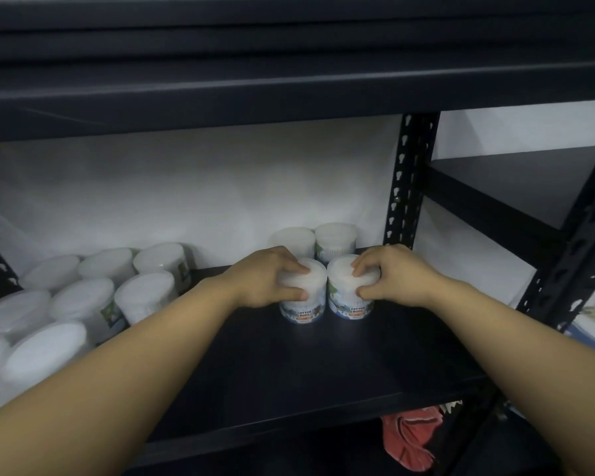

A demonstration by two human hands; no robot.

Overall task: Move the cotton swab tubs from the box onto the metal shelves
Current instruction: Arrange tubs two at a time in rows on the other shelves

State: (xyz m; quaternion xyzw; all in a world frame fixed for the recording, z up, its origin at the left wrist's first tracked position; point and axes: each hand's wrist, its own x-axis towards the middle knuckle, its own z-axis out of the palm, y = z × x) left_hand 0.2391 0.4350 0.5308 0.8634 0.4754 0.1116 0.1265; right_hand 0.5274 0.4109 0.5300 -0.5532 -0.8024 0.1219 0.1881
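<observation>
Two tubs upright at frame centre, side by side on the shelf (323, 365).
Left hand (268, 281) grips left tub (301, 304); right hand (388, 276) grips right tub (349, 300), both from above.

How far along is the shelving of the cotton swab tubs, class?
Done: a cluster of tubs stands at the shelf's left and two tubs at the back. In hand: the left hand and right hand each grip a tub on the shelf. Left: unknown, since the box is out of view.

Light: dim, cool, flat | Shadows: dark under upper shelf (289, 94) | Focus: soft throughout, tubs at left (65, 304) blurred | Distortion: wide-angle bending at edges | Glare: none strong
</observation>
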